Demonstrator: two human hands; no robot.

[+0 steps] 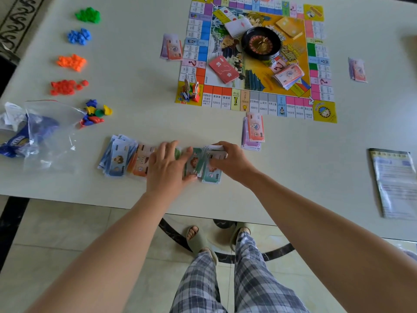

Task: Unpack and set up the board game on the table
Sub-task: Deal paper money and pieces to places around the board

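Observation:
A row of play-money stacks lies near the table's front edge: blue notes (116, 157), orange notes (141, 162) and green notes (211, 173). My left hand (168, 168) lies flat with straight fingers on the middle of the row. My right hand (228, 159) pinches a small bundle of notes at the row's right end. The game board (255, 100) lies unfolded further back, with a black roulette wheel (260, 42), a red card deck (223, 68), a yellow deck (288, 27), a white deck (238, 26) and a money stack (288, 75) on it.
Dealt money piles lie at the board's left (172, 47), front (253, 131) and right (357, 70). Green (88, 15), blue (79, 36), orange (71, 62) and red (67, 86) plastic pieces sit at left, by mixed tokens (96, 114) and plastic bags (33, 134). A rule sheet (394, 181) lies at right.

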